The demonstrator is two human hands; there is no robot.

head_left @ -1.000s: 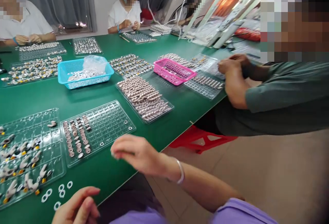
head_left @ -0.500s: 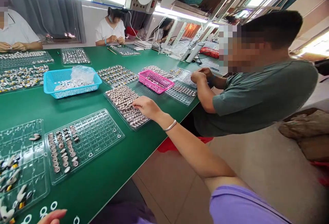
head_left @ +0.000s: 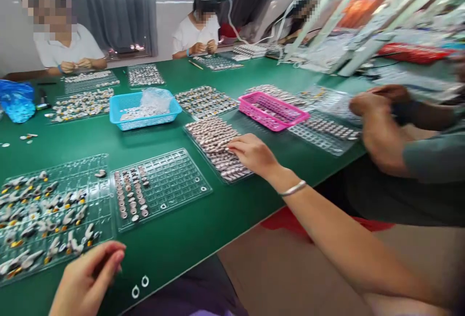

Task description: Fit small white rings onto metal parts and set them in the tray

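Observation:
My right hand (head_left: 254,154) reaches over a clear tray (head_left: 228,179) packed with rows of small pale pinkish parts (head_left: 212,134). Its fingertips are pinched together at the tray's right side; whatever is between them is too small to make out. Near the front edge of the table, my left hand (head_left: 87,279) has its thumb and fingers curled close together, and I cannot see what they hold, if anything. Beside it lies a tray (head_left: 112,219) of white, black and yellow earbud-like pieces (head_left: 47,224). A partly filled gridded tray (head_left: 181,180) with small round pieces (head_left: 132,192) sits between my hands.
Behind are a blue basket (head_left: 145,123) with white pieces and a plastic bag, and a pink basket (head_left: 269,121). Two white rings (head_left: 135,291) lie near the front edge. A co-worker's hands (head_left: 378,100) are at the right. Other people sit across the green table (head_left: 203,229).
The view has turned left, so more of the left-hand tray shows. My left hand has come further into view. My right hand stays over the same tray, fingers still pinched.

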